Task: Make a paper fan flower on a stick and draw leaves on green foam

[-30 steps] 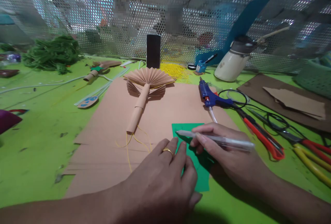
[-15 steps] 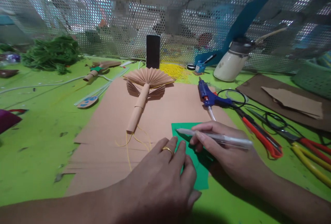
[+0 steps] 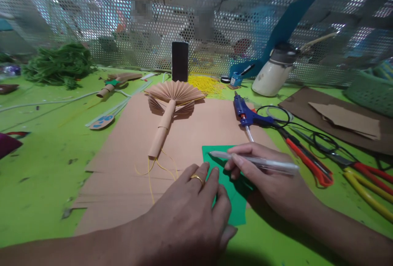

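My right hand (image 3: 267, 171) grips a clear-barrelled pen (image 3: 258, 162), its tip at the upper left of a green sheet of paper (image 3: 238, 200). Pressed down on that sheet's left part is my left hand (image 3: 190, 204), fingers stretched out and a ring on one of them. Both hands are close together, and they cover much of the green sheet. Under its upper part lie brown paper sheets (image 3: 123, 135). A folded brown paper fan with a rolled handle (image 3: 162, 130) rests on these, yellow strings trailing from its lower end.
Right of the sheets lie a blue glue gun (image 3: 244, 112), a red cutter knife (image 3: 310, 161) and scissors (image 3: 362, 176). A white jug (image 3: 273, 73), a small blue jar (image 3: 236, 79) and a dark phone (image 3: 179, 61) stand behind. Green strands (image 3: 58, 65) are heaped at back left.
The whole view has shifted very slightly, so everything sits a little further left. Both hands and the pen keep nearly the same place on the green paper.
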A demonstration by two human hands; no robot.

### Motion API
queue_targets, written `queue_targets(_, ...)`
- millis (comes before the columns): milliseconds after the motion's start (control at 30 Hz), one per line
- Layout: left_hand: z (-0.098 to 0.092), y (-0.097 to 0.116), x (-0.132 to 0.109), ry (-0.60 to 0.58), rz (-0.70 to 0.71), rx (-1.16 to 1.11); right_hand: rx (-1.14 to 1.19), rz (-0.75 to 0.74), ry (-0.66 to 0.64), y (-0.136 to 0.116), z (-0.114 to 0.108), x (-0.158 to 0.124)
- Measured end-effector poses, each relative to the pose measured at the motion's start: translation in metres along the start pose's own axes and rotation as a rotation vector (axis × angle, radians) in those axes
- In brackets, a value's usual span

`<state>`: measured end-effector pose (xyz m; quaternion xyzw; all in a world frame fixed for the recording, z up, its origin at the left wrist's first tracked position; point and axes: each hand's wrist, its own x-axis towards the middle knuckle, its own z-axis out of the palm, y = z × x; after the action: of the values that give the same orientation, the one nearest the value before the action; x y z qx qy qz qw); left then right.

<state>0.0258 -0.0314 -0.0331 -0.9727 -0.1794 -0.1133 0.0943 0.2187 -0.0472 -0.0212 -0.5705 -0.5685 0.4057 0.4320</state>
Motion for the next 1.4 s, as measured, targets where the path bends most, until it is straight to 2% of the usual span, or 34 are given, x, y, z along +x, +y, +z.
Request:
queue_targets(167,0.0018,0.0013,-0.0011,0.036,0.007,0.009,0.002,0.033,-0.011,0.0025,-0.0007,-0.0015)
queue_targets(367,0.0011,0.0008,0.0004,-0.037,0.01,0.0,0.021,0.006,-0.051,0.0034,-0.001,-0.0049)
queue_targets(833,-0.0004,0.0014,-0.002,0.012,-0.001,0.027,0.005,-0.018,-0.055,0.0038,-0.0016,-0.0035)
queue_targets(1067,-0.0049,0.0028,-0.0018,-0.049,-0.023,-0.01,-0.024,-0.019,-0.055,0.004,-0.001,-0.0046)
queue_targets(1300,0.0002,0.0009,-0.0015,0.019,0.004,0.024,-0.033,-0.01,-0.046,0.0033,-0.002,-0.0046)
queue_targets(1400,0.0013,0.0001,-0.0017,0.005,0.013,0.024,-0.041,-0.007,-0.038,0.0032,-0.0022,-0.0045)
